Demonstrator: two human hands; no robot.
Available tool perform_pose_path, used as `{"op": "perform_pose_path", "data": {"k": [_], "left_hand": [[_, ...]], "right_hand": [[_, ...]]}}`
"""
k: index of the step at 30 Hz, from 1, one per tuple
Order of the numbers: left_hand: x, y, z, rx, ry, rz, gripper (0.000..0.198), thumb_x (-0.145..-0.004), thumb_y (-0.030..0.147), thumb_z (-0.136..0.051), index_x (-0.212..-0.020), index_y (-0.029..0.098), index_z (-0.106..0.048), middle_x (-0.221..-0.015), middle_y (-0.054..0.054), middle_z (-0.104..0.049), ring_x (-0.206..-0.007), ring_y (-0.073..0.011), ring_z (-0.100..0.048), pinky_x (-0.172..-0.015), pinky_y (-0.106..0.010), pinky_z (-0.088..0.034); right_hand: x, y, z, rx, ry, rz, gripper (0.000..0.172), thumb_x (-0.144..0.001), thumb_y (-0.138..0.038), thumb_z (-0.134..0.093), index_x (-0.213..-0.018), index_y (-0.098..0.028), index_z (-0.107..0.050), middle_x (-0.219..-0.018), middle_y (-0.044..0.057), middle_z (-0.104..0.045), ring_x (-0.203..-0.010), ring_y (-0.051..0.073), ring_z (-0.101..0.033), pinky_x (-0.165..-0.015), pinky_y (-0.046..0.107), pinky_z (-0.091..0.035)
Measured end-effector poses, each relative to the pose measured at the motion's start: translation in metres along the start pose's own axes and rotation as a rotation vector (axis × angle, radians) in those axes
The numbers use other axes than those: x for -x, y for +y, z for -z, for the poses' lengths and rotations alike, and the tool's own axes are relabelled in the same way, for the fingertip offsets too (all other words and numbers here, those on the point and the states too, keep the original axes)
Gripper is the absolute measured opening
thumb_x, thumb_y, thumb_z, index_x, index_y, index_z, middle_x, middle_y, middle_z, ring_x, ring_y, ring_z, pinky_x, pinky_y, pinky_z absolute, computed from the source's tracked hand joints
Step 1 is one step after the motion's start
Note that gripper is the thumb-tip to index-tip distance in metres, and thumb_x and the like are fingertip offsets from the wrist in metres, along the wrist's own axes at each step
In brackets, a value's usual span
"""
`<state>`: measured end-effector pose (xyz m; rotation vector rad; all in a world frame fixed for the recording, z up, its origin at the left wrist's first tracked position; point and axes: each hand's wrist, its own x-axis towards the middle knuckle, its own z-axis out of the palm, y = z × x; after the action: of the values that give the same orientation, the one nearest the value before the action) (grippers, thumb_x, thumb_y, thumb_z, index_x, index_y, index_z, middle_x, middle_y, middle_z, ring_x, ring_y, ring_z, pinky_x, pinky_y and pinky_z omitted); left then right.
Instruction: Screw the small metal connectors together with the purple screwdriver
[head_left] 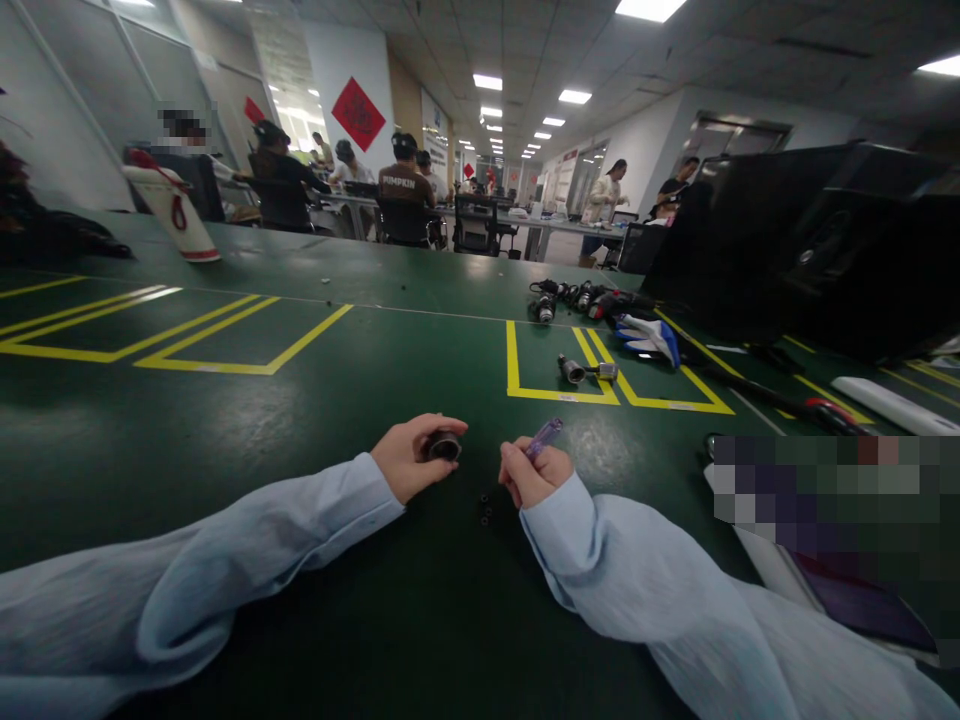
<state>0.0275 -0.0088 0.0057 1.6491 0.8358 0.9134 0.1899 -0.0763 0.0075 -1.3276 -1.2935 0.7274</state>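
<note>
My left hand (409,458) is closed around a dark, hollow round metal part (444,447), its open end facing up and to the right. To the right of it, my right hand (536,472) has its fingers wrapped round a see-through purple pen-shaped tool (545,438). The upper end of this tool sticks out above the fist; its lower end is hidden by the fingers. Several tiny black ring-like pieces (485,511) lie on the green tabletop (420,620) between the two hands, touching neither.
Metal fittings (573,370) lie within yellow tape lines ahead. Behind them are dark cabled parts (574,298) and a blue-white glove (649,338). A white cup-shaped container (176,212) stands far left. A large black object (810,240) and a blurred-out tablet-like device (870,605) occupy the right.
</note>
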Motion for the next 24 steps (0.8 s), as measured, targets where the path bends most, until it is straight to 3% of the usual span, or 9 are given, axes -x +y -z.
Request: {"op": "perform_pose_path", "data": {"k": [4,9,17,20,22,24], "left_hand": [[-0.002,0.003,0.0,0.332,-0.02,0.132,0.048,-0.047,-0.001,-0.056,-0.091,0.014,-0.062,-0.1,-0.008,-0.061,-0.094,-0.0238,-0.057,-0.084,-0.042,-0.046],[0.002,0.008,-0.002,0.331,-0.024,0.145,0.044,-0.055,0.005,-0.064,-0.097,0.014,-0.059,-0.102,-0.007,-0.062,-0.097,-0.0217,-0.057,-0.094,-0.04,-0.039],[0.003,0.005,-0.002,0.214,-0.067,0.121,0.042,-0.061,0.009,-0.065,-0.103,0.013,-0.057,-0.096,-0.007,-0.065,-0.094,-0.0202,-0.059,-0.093,-0.037,-0.041],[0.003,0.005,-0.001,0.212,-0.081,0.117,0.043,-0.061,0.01,-0.065,-0.103,0.013,-0.057,-0.095,-0.008,-0.066,-0.093,-0.0215,-0.06,-0.091,-0.039,-0.042],[0.003,0.005,0.0,0.214,-0.076,0.111,0.043,-0.061,0.011,-0.066,-0.103,0.013,-0.058,-0.095,-0.008,-0.066,-0.094,-0.0223,-0.06,-0.091,-0.04,-0.042],[0.003,0.005,0.0,0.224,-0.063,0.116,0.043,-0.06,0.011,-0.066,-0.102,0.014,-0.058,-0.095,-0.008,-0.066,-0.094,-0.0226,-0.06,-0.091,-0.041,-0.041]], "right_hand": [[-0.003,-0.004,-0.001,-0.011,0.044,-0.09,0.034,-0.071,-0.036,-0.045,-0.042,-0.018,-0.046,-0.029,-0.006,-0.036,-0.027,0.005,-0.033,-0.031,0.018,-0.025],[-0.003,-0.008,-0.003,-0.063,0.05,-0.204,0.034,-0.07,-0.037,-0.044,-0.042,-0.019,-0.044,-0.027,-0.007,-0.035,-0.025,0.007,-0.034,-0.031,0.019,-0.026],[-0.002,-0.011,0.004,0.247,-0.081,-0.012,0.034,-0.077,-0.033,-0.042,-0.049,-0.017,-0.052,-0.034,-0.003,-0.045,-0.031,0.008,-0.044,-0.037,0.018,-0.033],[0.001,-0.016,0.006,0.332,-0.184,0.132,0.032,-0.077,-0.029,-0.043,-0.049,-0.017,-0.052,-0.035,-0.003,-0.046,-0.031,0.007,-0.044,-0.038,0.018,-0.032],[0.002,-0.018,0.007,0.366,-0.227,0.245,0.031,-0.077,-0.027,-0.043,-0.05,-0.017,-0.051,-0.035,-0.004,-0.044,-0.031,0.007,-0.043,-0.038,0.018,-0.031],[0.003,-0.017,0.005,0.335,-0.224,0.257,0.031,-0.078,-0.028,-0.043,-0.05,-0.017,-0.051,-0.035,-0.004,-0.043,-0.031,0.007,-0.043,-0.038,0.018,-0.031]]}}
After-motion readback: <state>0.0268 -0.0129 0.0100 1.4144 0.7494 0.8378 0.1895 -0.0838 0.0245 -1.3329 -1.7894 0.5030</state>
